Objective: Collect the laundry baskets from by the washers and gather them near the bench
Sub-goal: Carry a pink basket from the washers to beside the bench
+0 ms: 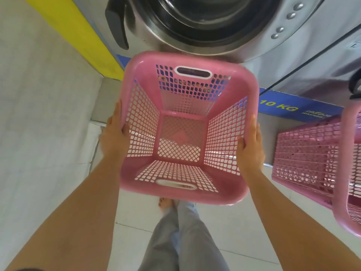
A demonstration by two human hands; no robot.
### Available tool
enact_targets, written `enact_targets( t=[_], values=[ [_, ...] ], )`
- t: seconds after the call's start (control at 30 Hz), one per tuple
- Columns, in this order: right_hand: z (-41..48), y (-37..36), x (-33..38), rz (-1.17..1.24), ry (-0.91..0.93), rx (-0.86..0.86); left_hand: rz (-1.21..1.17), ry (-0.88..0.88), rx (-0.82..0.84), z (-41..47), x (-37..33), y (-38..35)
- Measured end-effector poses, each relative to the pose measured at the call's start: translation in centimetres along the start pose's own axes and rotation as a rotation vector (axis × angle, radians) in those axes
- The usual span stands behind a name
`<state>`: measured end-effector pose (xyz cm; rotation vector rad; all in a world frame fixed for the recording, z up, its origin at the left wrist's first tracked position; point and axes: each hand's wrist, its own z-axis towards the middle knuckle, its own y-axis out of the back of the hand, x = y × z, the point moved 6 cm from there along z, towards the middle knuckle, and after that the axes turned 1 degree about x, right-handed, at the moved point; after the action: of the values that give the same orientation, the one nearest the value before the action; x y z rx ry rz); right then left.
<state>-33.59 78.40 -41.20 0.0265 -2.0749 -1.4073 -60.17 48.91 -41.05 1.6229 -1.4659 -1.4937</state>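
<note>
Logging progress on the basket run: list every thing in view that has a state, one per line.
Held pink basket: empty, upright, off the floor, gripped by both side rims.
Left hand: closed on the basket's left rim.
Right hand: closed on the basket's right rim.
Second pink basket: by the washers, not collected; contents cannot be told.
Washer door: cannot tell if latched.

Both hands (115, 141) (251, 147) grip pink basket (242, 81) before washer (195, 26).
</note>
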Motion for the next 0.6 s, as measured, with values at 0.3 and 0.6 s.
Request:
enact_targets(
  t=[0.3,0.6],
  values=[
    [-4.4,1.2,4.2,-0.047,0.129,0.101,-0.093,0.175,-0.063,-7.8,5.2,4.1],
    [-9.9,-1.3,11.4,-0.047,0.362,0.210,-0.195,0.450,-0.188,-17.3,14.7,8.3]
  ],
)
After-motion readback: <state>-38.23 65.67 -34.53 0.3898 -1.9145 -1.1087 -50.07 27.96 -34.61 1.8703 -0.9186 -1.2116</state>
